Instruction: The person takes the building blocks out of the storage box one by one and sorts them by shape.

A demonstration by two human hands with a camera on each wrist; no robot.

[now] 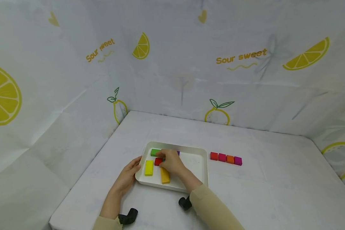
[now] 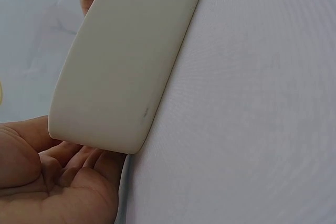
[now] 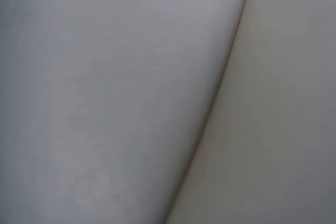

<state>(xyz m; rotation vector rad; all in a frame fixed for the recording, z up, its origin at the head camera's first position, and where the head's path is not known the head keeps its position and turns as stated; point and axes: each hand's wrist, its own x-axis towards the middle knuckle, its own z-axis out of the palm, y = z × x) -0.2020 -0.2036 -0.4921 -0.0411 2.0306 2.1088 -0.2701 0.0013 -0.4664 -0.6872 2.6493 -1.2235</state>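
A white tray (image 1: 195, 149) lies on the table. My left hand (image 1: 127, 177) holds its left end; in the left wrist view the thumb of that hand (image 2: 58, 171) lies at the rim, with its fingers against the end wall of the tray (image 2: 121, 66). Over the tray, my right hand (image 1: 172, 162) pinches a small red block (image 1: 158, 162) between thumb and forefinger. Around it lie a yellow block (image 1: 149, 168), an orange-yellow block (image 1: 165, 176) and a green block (image 1: 155, 152). A purple block (image 1: 178, 153) shows partly behind the right hand.
Right of the tray stands a row of small cubes: a red cube (image 1: 214, 156), a pink cube (image 1: 222, 157), an orange cube (image 1: 230, 159) and a purple cube (image 1: 238, 161). A lemon-printed white curtain (image 1: 172, 73) borders the table (image 1: 276, 179) behind and at the sides.
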